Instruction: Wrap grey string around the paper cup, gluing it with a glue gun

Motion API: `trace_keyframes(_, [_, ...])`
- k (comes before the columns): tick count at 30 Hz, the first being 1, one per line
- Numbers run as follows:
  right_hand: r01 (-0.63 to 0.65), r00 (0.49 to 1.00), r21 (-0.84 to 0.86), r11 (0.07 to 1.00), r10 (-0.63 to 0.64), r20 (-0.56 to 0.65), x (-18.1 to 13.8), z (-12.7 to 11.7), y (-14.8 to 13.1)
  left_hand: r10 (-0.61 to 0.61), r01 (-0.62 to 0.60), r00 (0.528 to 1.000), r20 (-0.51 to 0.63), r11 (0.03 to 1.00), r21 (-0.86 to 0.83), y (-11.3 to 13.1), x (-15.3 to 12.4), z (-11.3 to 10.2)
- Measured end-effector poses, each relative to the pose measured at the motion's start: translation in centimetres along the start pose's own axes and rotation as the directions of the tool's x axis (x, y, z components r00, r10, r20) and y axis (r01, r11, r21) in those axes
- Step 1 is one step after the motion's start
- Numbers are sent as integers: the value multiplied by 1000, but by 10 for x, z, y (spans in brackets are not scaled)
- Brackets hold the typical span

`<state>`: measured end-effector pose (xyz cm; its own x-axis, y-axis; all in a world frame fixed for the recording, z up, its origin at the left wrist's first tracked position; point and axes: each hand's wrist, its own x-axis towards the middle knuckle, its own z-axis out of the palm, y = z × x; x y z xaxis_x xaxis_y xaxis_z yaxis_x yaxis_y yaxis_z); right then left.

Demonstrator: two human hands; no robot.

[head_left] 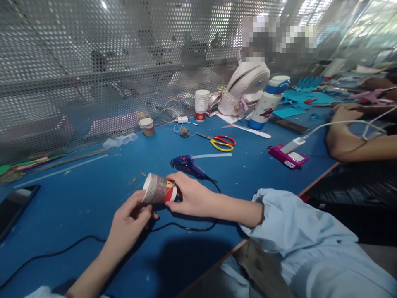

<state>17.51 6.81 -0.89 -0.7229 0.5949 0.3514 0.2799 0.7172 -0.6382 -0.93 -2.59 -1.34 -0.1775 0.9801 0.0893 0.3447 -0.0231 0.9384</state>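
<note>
Between my two hands, a paper cup (157, 188) lies tilted on its side above the blue table. Greyish string is wound around much of it, and a red and yellow printed part shows at its right end. My left hand (132, 217) grips the cup at the left end, its fingers partly hidden. At the right end, my right hand (194, 196) has thumb and fingers around it. Just behind the right hand lies a blue glue gun (189, 166) with a clear glue stick sticking out. Farther back are scissors (223, 142) with red and yellow handles and a small ball of string (184, 132).
A black cord (186, 227) runs across the table under my hands. A phone (15, 207) lies at left. Behind stand a wrapped cup (147, 127), stacked paper cups (201, 105), a backpack (245, 89) and a bottle (269, 102). A pink power adapter (287, 157) sits near another person's arm (356, 134).
</note>
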Motion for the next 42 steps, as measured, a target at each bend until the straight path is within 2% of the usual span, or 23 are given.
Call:
trace_keyframes(3, [56,998,-122,991,-54,20,-1,2,2,-87,87,996,-20,996,-9,4,-2,5])
trace_keyframes(5, [104,994,-145,984,-97,51,-1,3,3,-126,126,992,-8,992,-5,7,-3,7])
trace_keyframes(9, [106,994,-75,992,-104,28,-1,3,3,-163,162,986,-25,986,-40,6,-3,6])
trace_keyframes(12, [79,997,-53,995,-80,-16,-1,1,3,-197,189,979,-50,974,-124,3,-2,5])
trace_keyframes(17, [94,995,-33,995,-95,-13,-1,2,7,-242,228,970,-29,941,-250,2,1,6])
trace_keyframes(23, [213,971,-163,963,-228,-78,-2,2,5,-271,259,963,8,912,-317,2,2,8])
trace_keyframes(27, [235,958,-235,943,-265,-107,-2,1,0,-264,261,964,36,908,-328,-1,1,9])
trace_keyframes(30, [307,929,-324,895,-356,-102,-3,0,-1,-261,262,964,50,901,-344,-2,2,10])
trace_keyframes(33, [394,890,-403,826,-452,-57,-5,-2,-2,-277,272,960,45,877,-396,0,2,10])
trace_keyframes(36, [487,852,-447,751,-520,55,-7,-4,-4,-297,279,954,37,838,-469,2,3,10])
trace_keyframes(39, [553,822,-464,692,-546,165,-11,-6,-7,-316,281,948,27,797,-534,4,4,10])
trace_keyframes(42, [598,798,-437,672,-546,253,-14,-13,-8,-329,279,944,16,774,-569,5,4,10])
